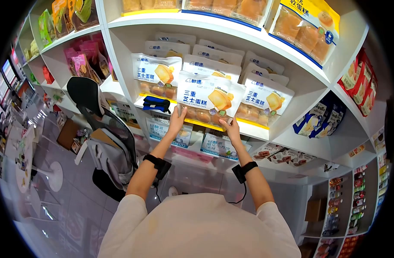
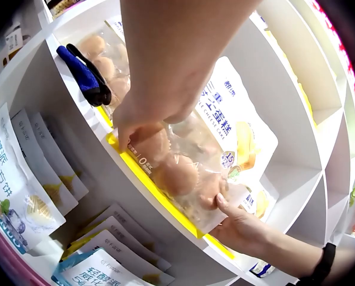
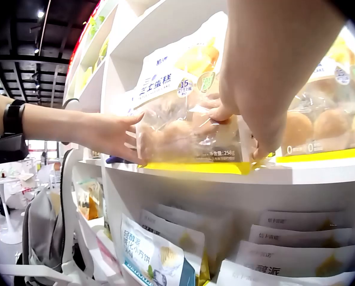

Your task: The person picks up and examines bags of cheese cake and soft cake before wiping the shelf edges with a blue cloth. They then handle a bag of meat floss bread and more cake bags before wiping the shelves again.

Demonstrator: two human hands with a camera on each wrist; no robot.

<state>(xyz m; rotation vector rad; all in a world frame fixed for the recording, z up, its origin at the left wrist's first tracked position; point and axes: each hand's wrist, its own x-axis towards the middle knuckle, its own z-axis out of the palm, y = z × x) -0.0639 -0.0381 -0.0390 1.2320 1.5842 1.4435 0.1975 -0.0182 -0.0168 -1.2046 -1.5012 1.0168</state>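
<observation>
A white and clear bag of cheese cakes [image 1: 210, 96], with blue lettering and a yellow bottom edge, stands at the front of the shelf's middle row. My left hand [image 1: 177, 121] grips its lower left corner. At the lower right corner, my right hand [image 1: 231, 129] pinches the bag, thumb on the front. Round cakes [image 2: 176, 174] show through the clear lower part in the left wrist view. In the right wrist view, the yellow bottom edge [image 3: 195, 167] lies right at the shelf's front lip. Matching bags flank it, one on the left [image 1: 157, 73] and one on the right [image 1: 265, 99].
A dark blue folded item [image 1: 156, 104] lies on the shelf lip left of my hand. Below, a lower shelf holds white and blue bags [image 3: 156, 250]. A black mesh chair [image 1: 115, 124] with a grey backpack [image 1: 108, 150] stands at the left.
</observation>
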